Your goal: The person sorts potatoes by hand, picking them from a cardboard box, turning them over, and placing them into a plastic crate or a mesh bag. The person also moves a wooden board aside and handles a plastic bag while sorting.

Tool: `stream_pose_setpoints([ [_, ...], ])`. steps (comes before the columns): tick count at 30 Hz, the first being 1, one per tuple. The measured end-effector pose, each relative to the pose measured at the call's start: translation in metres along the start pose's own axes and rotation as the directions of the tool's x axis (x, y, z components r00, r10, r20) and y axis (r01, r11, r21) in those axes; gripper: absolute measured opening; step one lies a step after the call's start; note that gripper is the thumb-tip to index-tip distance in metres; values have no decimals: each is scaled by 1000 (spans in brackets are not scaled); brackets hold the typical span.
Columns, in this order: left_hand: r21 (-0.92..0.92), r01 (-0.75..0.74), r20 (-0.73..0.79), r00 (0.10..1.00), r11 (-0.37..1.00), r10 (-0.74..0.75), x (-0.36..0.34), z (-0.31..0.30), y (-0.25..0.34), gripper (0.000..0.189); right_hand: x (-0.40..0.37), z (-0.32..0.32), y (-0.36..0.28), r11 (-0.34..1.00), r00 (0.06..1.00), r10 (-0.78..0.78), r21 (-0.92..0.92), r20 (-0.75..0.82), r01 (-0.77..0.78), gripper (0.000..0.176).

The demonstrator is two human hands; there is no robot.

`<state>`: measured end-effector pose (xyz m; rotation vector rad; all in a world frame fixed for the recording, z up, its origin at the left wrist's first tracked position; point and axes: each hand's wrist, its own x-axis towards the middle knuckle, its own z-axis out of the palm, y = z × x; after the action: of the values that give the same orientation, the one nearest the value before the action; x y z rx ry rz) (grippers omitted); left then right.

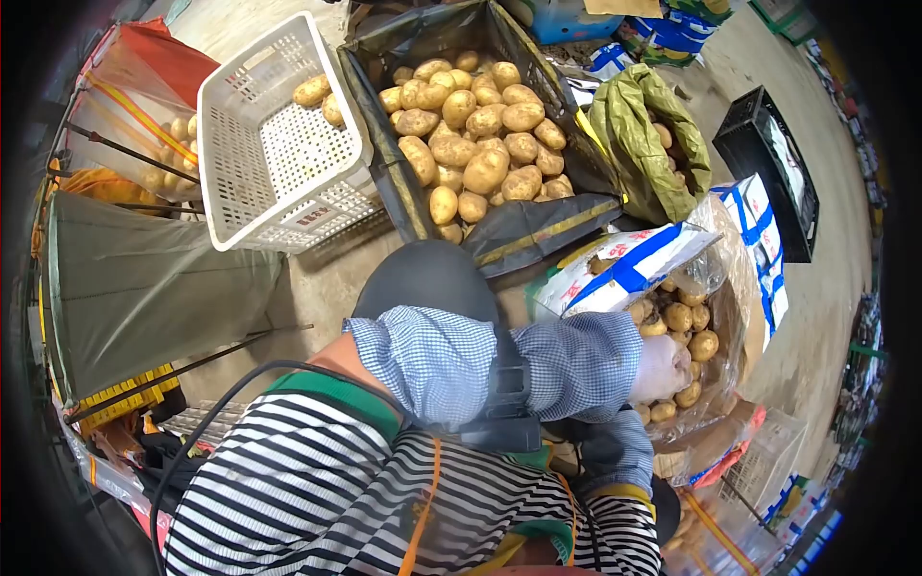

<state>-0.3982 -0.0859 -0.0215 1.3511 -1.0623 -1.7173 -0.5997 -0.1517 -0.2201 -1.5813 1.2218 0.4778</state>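
Observation:
My left hand (661, 369), in a pale glove, reaches across to the right into a plastic-lined carton (744, 298) of potatoes (703, 346). Its fingers look curled down among the potatoes; what they hold, if anything, is hidden. A blue checked sleeve (581, 365) covers that forearm. Of my right arm only the checked sleeve (619, 461) shows, below the left forearm; the right hand itself is out of sight. The carton's white and blue flap (629, 269) stands up beside my left hand.
Ahead stands a dark-lined crate (384, 178) heaped with potatoes (485, 168). Left of it, a white basket (288, 206) holds a few potatoes. A green sack (615, 115) and a black crate (764, 158) stand at right. Grey-green fabric (144, 278) stretches at left.

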Motion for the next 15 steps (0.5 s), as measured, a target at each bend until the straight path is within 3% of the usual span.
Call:
stream_pose_setpoints([
  [4,-124,-70,57,995,990,78,2,-3,-6,37,22,12,-1,1000,1000,7,-24,-30,-8,26],
  [6,-102,-35,23,999,994,38,-5,-8,2,26,27,9,-3,1000,999,5,-28,-49,-7,26],
  [10,-36,-44,37,998,998,45,-8,-13,9,28,33,-9,-7,1000,995,-2,4,-97,3,26],
  [13,-90,-143,-62,988,986,138,-3,-2,-1,27,32,-20,-15,998,990,-30,51,-139,38,25],
  [15,-8,-95,-45,995,995,94,-6,-3,3,30,30,-31,-24,991,981,-56,107,-185,77,25],
])
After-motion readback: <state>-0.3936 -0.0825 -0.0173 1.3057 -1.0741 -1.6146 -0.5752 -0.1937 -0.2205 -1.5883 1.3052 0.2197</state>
